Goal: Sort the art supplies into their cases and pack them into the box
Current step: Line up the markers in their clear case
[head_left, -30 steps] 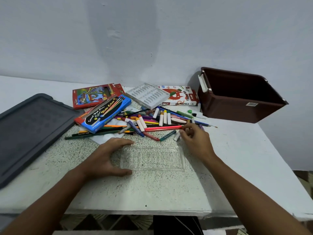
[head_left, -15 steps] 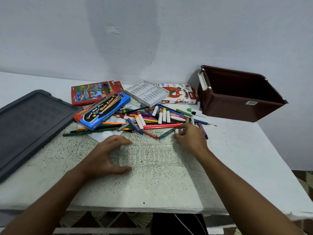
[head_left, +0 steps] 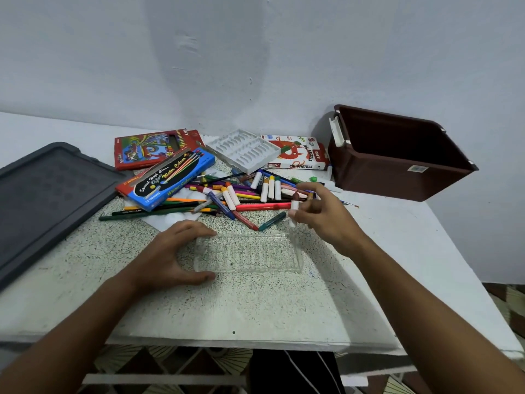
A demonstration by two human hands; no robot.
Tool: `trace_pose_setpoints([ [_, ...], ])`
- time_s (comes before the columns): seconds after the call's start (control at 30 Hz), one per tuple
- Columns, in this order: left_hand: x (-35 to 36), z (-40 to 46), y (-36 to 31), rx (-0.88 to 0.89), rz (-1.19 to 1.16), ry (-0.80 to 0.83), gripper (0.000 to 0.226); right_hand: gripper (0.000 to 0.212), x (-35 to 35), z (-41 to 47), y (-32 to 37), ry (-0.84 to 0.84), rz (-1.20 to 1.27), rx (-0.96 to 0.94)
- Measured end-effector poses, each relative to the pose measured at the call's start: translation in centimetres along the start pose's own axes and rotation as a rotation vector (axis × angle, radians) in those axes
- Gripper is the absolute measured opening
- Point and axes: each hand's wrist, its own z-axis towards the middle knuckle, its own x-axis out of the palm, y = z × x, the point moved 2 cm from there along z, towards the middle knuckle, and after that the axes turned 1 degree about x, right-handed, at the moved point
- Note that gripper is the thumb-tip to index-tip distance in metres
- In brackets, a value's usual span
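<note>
A clear plastic tray (head_left: 250,253) lies on the speckled table in front of me. My left hand (head_left: 173,254) grips its left end between thumb and fingers. My right hand (head_left: 321,214) hovers over the tray's far right corner and pinches a short white-wrapped pastel (head_left: 294,204) lifted off the table. Behind lies a heap of crayons, pens and pencils (head_left: 241,194). At the back right stands an open brown box (head_left: 397,155).
A blue water-colour pencil case (head_left: 167,177), a red pencil case (head_left: 153,149), a white moulded insert (head_left: 244,150) and an oil pastels carton (head_left: 301,155) lie at the back. A dark grey lid (head_left: 48,191) rests at the left. The table's front edge is close to me.
My right hand has lifted off the heap with a white-wrapped pastel pinched in its fingers. My left hand stays on the clear tray's left end.
</note>
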Motion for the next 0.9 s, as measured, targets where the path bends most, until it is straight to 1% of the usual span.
trace_pose_setpoints([
  [0.03,0.0,0.0,0.0,0.003,0.005,-0.003,0.07,0.045,0.0,-0.2,0.1,0.05,-0.022,-0.013],
  [0.07,0.0,-0.1,0.0,0.002,0.011,-0.004,0.07,0.044,0.0,-0.4,0.0,0.086,-0.057,-0.023],
  [0.17,0.0,-0.2,0.0,-0.007,0.027,-0.006,0.07,0.034,0.2,-1.0,-0.4,0.123,-0.169,-0.018],
  [0.33,0.0,0.0,-0.1,0.02,0.059,-0.004,0.07,0.026,-0.3,-1.1,-1.2,0.119,-0.223,-0.015],
  [0.53,0.0,-0.3,-0.2,0.004,0.061,-0.019,0.07,0.027,0.3,-1.5,-1.9,0.152,-0.232,-0.001],
  [0.67,0.0,-0.3,-0.3,0.004,0.06,-0.028,0.069,0.027,0.7,-2.1,-2.7,0.117,-0.226,-0.003],
  [0.77,0.0,-0.3,-0.3,-0.001,0.052,-0.024,0.07,0.028,0.9,-2.4,-2.9,0.083,-0.326,-0.036],
  [0.9,0.1,-0.2,-0.3,-0.006,0.059,-0.022,0.07,0.032,0.6,-2.3,-2.9,0.098,-0.434,-0.032],
])
